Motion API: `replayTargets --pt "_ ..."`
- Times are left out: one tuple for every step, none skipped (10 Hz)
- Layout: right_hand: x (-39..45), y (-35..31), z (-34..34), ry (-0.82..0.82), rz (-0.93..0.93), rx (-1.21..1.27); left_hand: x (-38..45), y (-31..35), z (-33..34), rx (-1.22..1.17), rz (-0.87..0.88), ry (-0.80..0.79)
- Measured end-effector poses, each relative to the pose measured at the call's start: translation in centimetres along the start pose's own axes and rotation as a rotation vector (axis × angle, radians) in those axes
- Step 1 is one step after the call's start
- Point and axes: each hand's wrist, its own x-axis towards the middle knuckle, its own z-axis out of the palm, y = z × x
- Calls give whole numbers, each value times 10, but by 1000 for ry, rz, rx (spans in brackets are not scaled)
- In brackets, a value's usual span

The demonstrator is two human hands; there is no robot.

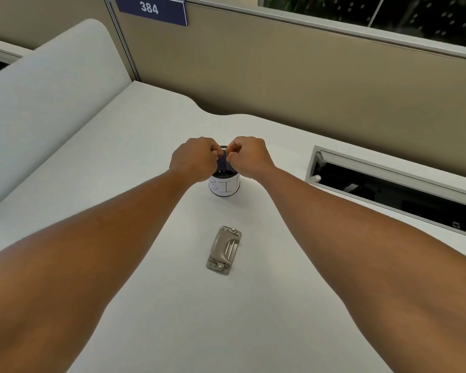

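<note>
A small dark piece with a fine dotted pattern (223, 160) is held between both hands over a black mesh cup (224, 181). The cup stands upright on the white desk (151, 238) and wears a white paper label with handwritten letters. My left hand (193, 160) pinches the piece's left edge with curled fingers, and my right hand (249, 157) pinches its right edge. A beige hole punch (223, 250) lies flat on the desk nearer to me, between my forearms.
An open cable slot (388, 189) is cut into the desk at the right. A tan partition wall (307, 84) runs along the back, with a blue sign reading 384 (151, 9). A white rounded divider (46, 90) stands at the left.
</note>
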Motion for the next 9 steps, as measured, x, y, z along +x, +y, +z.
replayTargets --pt "0 0 -1 10 -3 5 0 -1 4 -6 -6 4" --pt "-1 0 -1 20 -39 -3 1 -2 9 28 14 31" --pt "-2 1 -3 9 -41 -20 1 -1 12 41 1 52" --pt "-4 3 -5 -29 -47 -47 1 1 13 72 -14 81" --pt "-9 4 -6 -22 -45 -19 -3 4 12 93 -30 50" --pt "-13 8 -6 4 -68 9 -5 6 12 113 -33 4" --pt "-20 8 -10 19 -66 60 -11 11 10 122 -25 -20" --pt "-27 12 -18 53 -96 82 -17 15 8 89 8 30" --pt "-38 14 -28 97 -146 20 -24 22 6 73 36 92"
